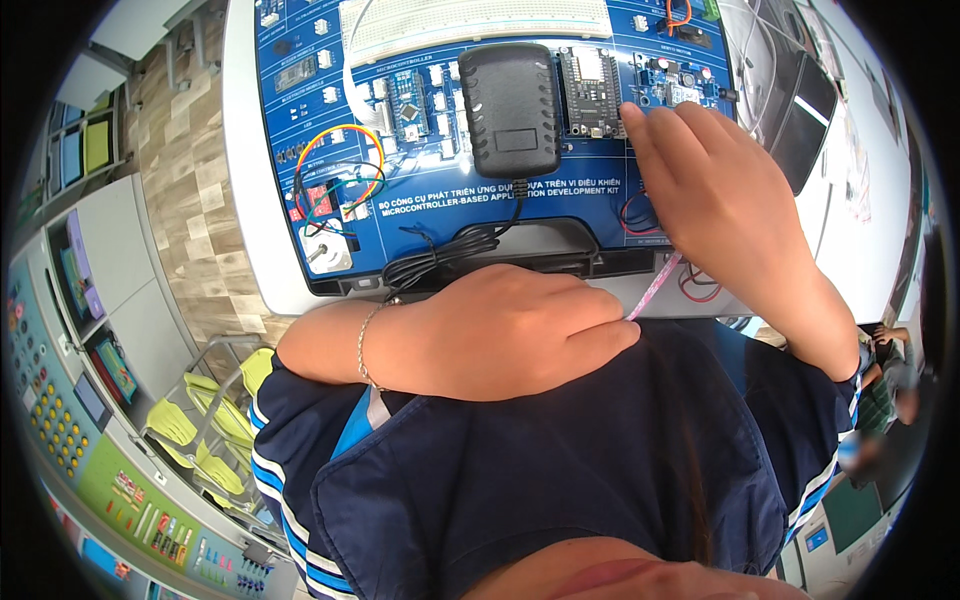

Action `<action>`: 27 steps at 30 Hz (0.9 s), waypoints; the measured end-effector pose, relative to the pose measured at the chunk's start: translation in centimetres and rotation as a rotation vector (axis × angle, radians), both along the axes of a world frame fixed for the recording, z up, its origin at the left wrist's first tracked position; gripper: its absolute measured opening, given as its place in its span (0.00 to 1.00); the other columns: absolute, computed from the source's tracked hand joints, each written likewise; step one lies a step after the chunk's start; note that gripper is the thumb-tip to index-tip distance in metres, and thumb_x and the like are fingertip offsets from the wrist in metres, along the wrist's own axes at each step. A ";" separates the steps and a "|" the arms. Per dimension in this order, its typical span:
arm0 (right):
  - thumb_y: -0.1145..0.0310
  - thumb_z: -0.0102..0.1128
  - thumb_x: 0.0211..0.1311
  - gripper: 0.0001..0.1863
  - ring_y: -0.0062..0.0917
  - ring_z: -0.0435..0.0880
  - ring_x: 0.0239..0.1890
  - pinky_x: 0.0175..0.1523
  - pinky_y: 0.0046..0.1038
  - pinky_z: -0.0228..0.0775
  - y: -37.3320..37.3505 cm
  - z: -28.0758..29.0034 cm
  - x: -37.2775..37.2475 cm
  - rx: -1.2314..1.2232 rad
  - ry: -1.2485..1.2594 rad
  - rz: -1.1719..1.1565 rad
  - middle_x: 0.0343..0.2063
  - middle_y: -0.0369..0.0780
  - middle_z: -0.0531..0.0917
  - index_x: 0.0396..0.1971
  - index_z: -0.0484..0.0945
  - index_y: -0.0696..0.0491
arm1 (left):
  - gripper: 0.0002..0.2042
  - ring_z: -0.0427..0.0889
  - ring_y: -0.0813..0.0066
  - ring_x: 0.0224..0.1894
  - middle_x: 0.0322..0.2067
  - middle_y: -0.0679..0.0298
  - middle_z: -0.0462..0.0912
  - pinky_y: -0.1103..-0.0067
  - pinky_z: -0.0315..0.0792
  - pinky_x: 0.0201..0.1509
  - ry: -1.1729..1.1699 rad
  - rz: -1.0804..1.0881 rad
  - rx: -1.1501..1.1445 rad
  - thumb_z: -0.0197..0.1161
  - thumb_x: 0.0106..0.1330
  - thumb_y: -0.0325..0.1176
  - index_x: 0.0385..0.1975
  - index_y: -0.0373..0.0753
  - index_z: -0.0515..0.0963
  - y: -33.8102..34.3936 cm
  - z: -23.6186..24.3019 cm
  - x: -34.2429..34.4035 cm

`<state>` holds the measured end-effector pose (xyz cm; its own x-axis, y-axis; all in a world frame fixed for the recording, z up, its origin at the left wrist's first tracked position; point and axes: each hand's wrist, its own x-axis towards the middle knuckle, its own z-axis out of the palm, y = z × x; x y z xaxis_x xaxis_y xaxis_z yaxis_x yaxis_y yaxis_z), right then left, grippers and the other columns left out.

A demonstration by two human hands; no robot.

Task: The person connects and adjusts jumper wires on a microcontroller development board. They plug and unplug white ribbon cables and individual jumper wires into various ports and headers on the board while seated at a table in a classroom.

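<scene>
White table [850,220] spreads under a blue kit [380,235], and a black adapter [510,110] lies on the kit. Nearest, well below the adapter, is a dark jacket [570,450]. The left hand [510,330] comes next, below the adapter, its fingers closed on the lower end of a pink strip [657,285]. The right hand [700,170], to the right of the adapter, is curled palm down; whether it grips the strip or anything else, I cannot tell.

As far as shows, the handling looks under way: the strip is up between the hands, and the parts on the kit seem already seated. The adapter's cable [430,258] is bunched below and left of it, apparently not laid out. What else is left cannot be judged from this view.

The strip, below and right of the adapter, looks thin and straight, mottled with paler marks, and slants up to the right until the right hand hides its upper end.

Farther out, a black board [590,92] stands just right of the adapter, close to the right fingertips, and a small blue board [408,105] to its left. Above the adapter runs a white breadboard [480,25]. Far left of it are wooden flooring [185,150] and lime chairs [205,420].
</scene>
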<state>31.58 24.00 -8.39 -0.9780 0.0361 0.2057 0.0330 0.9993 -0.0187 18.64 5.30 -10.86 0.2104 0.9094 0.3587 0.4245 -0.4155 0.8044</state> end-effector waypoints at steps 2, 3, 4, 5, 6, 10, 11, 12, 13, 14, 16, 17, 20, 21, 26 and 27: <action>0.75 0.63 0.51 0.14 0.30 0.80 0.32 0.36 0.31 0.76 -0.1 0.4 0.2 -0.024 -0.078 -0.021 0.26 0.38 0.74 0.40 0.82 0.61 | 0.07 0.81 0.67 0.26 0.28 0.62 0.77 0.73 0.77 0.24 0.010 -0.014 0.014 0.66 0.66 0.31 0.35 0.33 0.80 0.0 -0.1 -0.1; 0.76 0.63 0.50 0.15 0.31 0.81 0.33 0.37 0.31 0.77 -0.1 0.6 0.2 -0.037 -0.117 -0.031 0.27 0.38 0.75 0.40 0.81 0.62 | 0.07 0.81 0.68 0.27 0.28 0.62 0.77 0.73 0.77 0.23 0.012 -0.020 0.012 0.66 0.66 0.31 0.35 0.33 0.80 -0.1 0.0 -0.1; 0.76 0.63 0.51 0.15 0.32 0.81 0.33 0.37 0.31 0.77 0.1 0.6 0.2 -0.042 -0.091 -0.018 0.28 0.39 0.75 0.41 0.81 0.62 | 0.07 0.81 0.68 0.27 0.28 0.62 0.77 0.73 0.77 0.23 0.014 -0.025 0.010 0.65 0.66 0.31 0.35 0.33 0.80 -0.1 -0.1 -0.1; 0.76 0.63 0.53 0.14 0.33 0.82 0.34 0.37 0.32 0.77 0.3 0.5 0.1 -0.047 -0.065 -0.004 0.28 0.39 0.76 0.41 0.81 0.62 | 0.07 0.81 0.68 0.27 0.28 0.62 0.77 0.74 0.77 0.23 0.017 -0.030 0.008 0.65 0.65 0.31 0.36 0.33 0.80 -0.1 -0.1 -0.1; 0.76 0.63 0.54 0.14 0.33 0.82 0.34 0.38 0.32 0.77 0.6 0.4 0.1 -0.052 -0.039 0.010 0.29 0.40 0.76 0.41 0.82 0.62 | 0.08 0.83 0.68 0.29 0.32 0.61 0.79 0.75 0.78 0.25 0.029 -0.060 -0.010 0.66 0.64 0.29 0.40 0.33 0.81 -0.1 0.1 -0.3; 0.77 0.67 0.56 0.10 0.36 0.84 0.30 0.36 0.33 0.77 1.3 -0.3 0.2 -0.463 -0.033 -0.156 0.28 0.44 0.80 0.39 0.84 0.61 | 0.14 0.86 0.69 0.34 0.39 0.60 0.83 0.78 0.81 0.30 0.047 -0.126 -0.054 0.67 0.61 0.25 0.47 0.32 0.83 -0.2 0.5 -0.8; 0.76 0.69 0.55 0.09 0.37 0.84 0.29 0.36 0.33 0.77 1.5 -0.2 0.0 -0.528 -0.027 -0.173 0.28 0.45 0.81 0.37 0.84 0.60 | 0.14 0.86 0.69 0.34 0.39 0.61 0.83 0.78 0.81 0.30 0.043 -0.127 -0.056 0.67 0.61 0.25 0.47 0.32 0.83 -0.2 0.5 -0.7; 0.76 0.70 0.55 0.08 0.38 0.84 0.28 0.35 0.33 0.77 1.7 -0.1 -0.1 -0.593 -0.020 -0.190 0.27 0.46 0.82 0.36 0.85 0.60 | 0.12 0.84 0.69 0.31 0.36 0.61 0.81 0.77 0.79 0.28 0.033 -0.093 -0.033 0.67 0.62 0.27 0.44 0.32 0.83 -0.2 0.3 -0.5; 0.76 0.70 0.54 0.08 0.38 0.85 0.28 0.35 0.33 0.77 1.7 0.2 -0.3 -0.613 -0.032 -0.211 0.27 0.46 0.82 0.34 0.85 0.61 | 0.10 0.83 0.69 0.29 0.32 0.62 0.79 0.76 0.78 0.25 0.022 -0.060 -0.009 0.66 0.63 0.29 0.42 0.33 0.82 -0.2 0.1 -0.3; 0.77 0.71 0.53 0.07 0.38 0.85 0.28 0.35 0.33 0.77 1.5 0.5 -0.5 -0.633 -0.043 -0.232 0.26 0.46 0.83 0.33 0.85 0.61 | 0.08 0.81 0.69 0.27 0.29 0.63 0.77 0.74 0.77 0.23 0.011 -0.027 0.015 0.65 0.64 0.30 0.39 0.33 0.81 -0.2 -0.1 -0.1; 0.77 0.71 0.52 0.07 0.39 0.85 0.28 0.36 0.33 0.78 1.4 0.8 -0.8 -0.634 -0.052 -0.250 0.26 0.47 0.83 0.31 0.85 0.62 | 0.08 0.81 0.69 0.27 0.29 0.63 0.76 0.75 0.77 0.23 0.017 -0.026 0.014 0.65 0.64 0.30 0.39 0.33 0.81 -0.2 -0.1 -0.1; 0.77 0.71 0.52 0.07 0.39 0.85 0.28 0.36 0.33 0.78 1.4 0.8 -0.9 -0.614 -0.051 -0.247 0.26 0.47 0.83 0.31 0.85 0.62 | 0.08 0.81 0.70 0.27 0.28 0.63 0.76 0.75 0.77 0.23 0.020 -0.026 0.013 0.65 0.64 0.30 0.39 0.33 0.81 -0.2 -0.1 -0.2; 0.78 0.71 0.53 0.08 0.29 0.84 0.28 0.35 0.27 0.76 1.6 0.9 -0.9 -0.576 -0.082 -0.234 0.27 0.42 0.83 0.34 0.85 0.61 | 0.08 0.80 0.70 0.27 0.28 0.63 0.75 0.75 0.77 0.23 0.030 -0.017 0.041 0.65 0.64 0.30 0.39 0.32 0.81 -0.3 -0.2 0.0; 0.78 0.72 0.54 0.09 0.23 0.83 0.29 0.35 0.24 0.75 1.6 0.9 -0.9 -0.567 -0.099 -0.229 0.28 0.40 0.83 0.36 0.85 0.61 | 0.08 0.80 0.70 0.27 0.28 0.63 0.75 0.75 0.76 0.23 0.031 -0.016 0.040 0.65 0.64 0.30 0.39 0.32 0.81 -0.3 -0.2 0.0; 0.79 0.70 0.54 0.08 0.28 0.85 0.30 0.35 0.25 0.76 1.6 1.4 -1.2 -0.519 -0.144 -0.219 0.29 0.42 0.83 0.35 0.85 0.61 | 0.08 0.80 0.70 0.26 0.27 0.63 0.75 0.75 0.76 0.22 0.037 -0.003 0.048 0.65 0.63 0.29 0.38 0.32 0.81 -0.2 -0.2 0.0; 0.79 0.70 0.54 0.07 0.29 0.86 0.30 0.35 0.25 0.76 1.6 1.4 -1.3 -0.500 -0.153 -0.211 0.29 0.43 0.83 0.35 0.85 0.61 | 0.08 0.80 0.70 0.26 0.27 0.63 0.75 0.75 0.76 0.22 0.035 0.004 0.045 0.65 0.63 0.29 0.38 0.33 0.81 -0.3 -0.2 0.1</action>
<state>30.32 25.64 -6.96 -0.9564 0.2905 -0.0300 0.2703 0.8417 -0.4674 18.70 5.04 -11.07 0.2202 0.8932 0.3921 0.4541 -0.4496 0.7692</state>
